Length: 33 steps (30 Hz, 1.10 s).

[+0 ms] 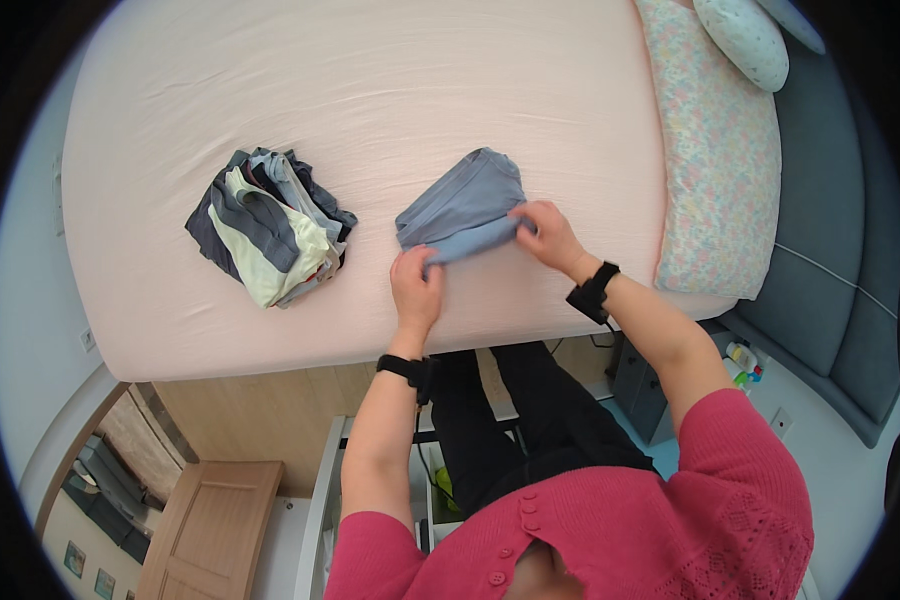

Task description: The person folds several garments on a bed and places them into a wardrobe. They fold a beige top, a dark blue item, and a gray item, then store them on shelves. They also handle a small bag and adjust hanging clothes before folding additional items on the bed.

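A blue-grey cloth garment (461, 199) lies partly folded on the bed's pale pink sheet (390, 97). Its near edge is turned up into a fold. My left hand (416, 289) grips the near left corner of that fold between thumb and fingers. At the right end of the same fold, my right hand (547, 234) pinches the cloth. Left of the garment, apart from it, sits a loose pile of clothes (270, 225) in dark grey, pale yellow-green and light blue. On top of the pile is a pale piece with a dark grey band.
A floral pillow (720, 172) lies along the right side, beside a grey padded headboard (817, 225). A pale cushion (746, 34) rests at the upper right. Below the bed's near edge stand a dark grey bedside cabinet (637, 382) and a white-framed drawer unit (330, 480). A wooden door (210, 525) is at lower left.
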Each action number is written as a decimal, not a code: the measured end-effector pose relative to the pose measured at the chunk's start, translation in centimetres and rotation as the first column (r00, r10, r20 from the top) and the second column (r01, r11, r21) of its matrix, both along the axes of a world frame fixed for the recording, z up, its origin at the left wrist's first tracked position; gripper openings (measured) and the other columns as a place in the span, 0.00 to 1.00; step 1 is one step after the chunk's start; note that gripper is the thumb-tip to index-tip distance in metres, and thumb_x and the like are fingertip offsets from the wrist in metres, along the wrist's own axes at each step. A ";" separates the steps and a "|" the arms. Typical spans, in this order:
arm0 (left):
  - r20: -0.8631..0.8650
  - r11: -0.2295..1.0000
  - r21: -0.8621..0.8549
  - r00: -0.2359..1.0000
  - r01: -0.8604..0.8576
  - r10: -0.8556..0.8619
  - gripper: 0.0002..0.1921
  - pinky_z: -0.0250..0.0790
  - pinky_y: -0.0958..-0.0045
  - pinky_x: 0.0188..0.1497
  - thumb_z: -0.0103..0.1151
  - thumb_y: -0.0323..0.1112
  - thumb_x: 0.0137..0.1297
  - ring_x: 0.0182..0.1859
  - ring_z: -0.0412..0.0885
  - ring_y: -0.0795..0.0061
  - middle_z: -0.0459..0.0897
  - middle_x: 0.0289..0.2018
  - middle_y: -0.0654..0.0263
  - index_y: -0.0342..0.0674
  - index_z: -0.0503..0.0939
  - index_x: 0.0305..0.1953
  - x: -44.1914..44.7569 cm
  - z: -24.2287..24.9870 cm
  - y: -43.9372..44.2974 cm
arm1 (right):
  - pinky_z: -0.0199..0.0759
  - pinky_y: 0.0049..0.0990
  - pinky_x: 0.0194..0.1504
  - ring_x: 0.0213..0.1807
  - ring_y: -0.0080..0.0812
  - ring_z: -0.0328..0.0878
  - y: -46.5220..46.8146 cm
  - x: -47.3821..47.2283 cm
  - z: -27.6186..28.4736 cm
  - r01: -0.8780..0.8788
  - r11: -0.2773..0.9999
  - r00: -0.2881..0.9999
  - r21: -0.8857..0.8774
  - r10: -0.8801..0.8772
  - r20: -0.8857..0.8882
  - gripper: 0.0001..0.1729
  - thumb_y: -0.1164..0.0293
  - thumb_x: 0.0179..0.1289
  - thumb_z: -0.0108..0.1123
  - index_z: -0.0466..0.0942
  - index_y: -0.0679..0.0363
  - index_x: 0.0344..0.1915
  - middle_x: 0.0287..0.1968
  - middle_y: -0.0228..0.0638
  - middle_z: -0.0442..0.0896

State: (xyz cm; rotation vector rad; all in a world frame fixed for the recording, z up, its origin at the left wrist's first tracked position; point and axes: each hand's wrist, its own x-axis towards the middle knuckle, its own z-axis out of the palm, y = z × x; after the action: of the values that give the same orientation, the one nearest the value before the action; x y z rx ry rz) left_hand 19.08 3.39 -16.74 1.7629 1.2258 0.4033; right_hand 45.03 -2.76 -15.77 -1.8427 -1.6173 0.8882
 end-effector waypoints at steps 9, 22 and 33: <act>0.238 0.714 -0.586 0.761 -0.383 0.603 0.23 0.65 0.74 0.54 0.56 0.25 0.64 0.51 0.72 0.74 0.76 0.46 0.57 0.33 0.60 0.58 2.5 -0.2 4.8 | 0.70 0.24 0.43 0.37 0.27 0.76 8.0 0.6 -2.7 0.413 0.849 0.754 -0.330 -0.522 -0.399 0.22 0.71 0.56 0.60 0.71 0.62 0.51 0.35 0.35 0.80; -0.414 0.911 0.387 0.910 0.145 0.032 0.39 0.38 0.53 0.71 0.58 0.43 0.58 0.71 0.46 0.54 0.52 0.68 0.52 0.32 0.54 0.66 3.9 0.2 2.8 | 0.50 0.40 0.65 0.68 0.40 0.56 8.2 -2.9 -0.6 -0.165 0.962 0.882 0.217 0.046 0.468 0.31 0.59 0.59 0.57 0.65 0.57 0.62 0.67 0.40 0.61; -0.377 0.836 0.532 0.922 0.135 0.091 0.31 0.39 0.50 0.70 0.57 0.39 0.59 0.69 0.50 0.52 0.59 0.65 0.55 0.33 0.62 0.61 -1.1 3.0 3.6 | 0.32 0.45 0.71 0.74 0.44 0.41 7.4 -2.3 -1.9 0.027 0.999 0.821 -0.027 -0.007 0.570 0.32 0.53 0.67 0.45 0.60 0.58 0.66 0.70 0.43 0.53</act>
State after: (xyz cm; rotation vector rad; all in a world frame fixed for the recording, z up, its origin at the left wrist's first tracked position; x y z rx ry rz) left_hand 17.96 6.96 -13.75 2.4444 1.4596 0.4340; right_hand 42.70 4.60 -17.65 -2.2895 -1.9256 0.3551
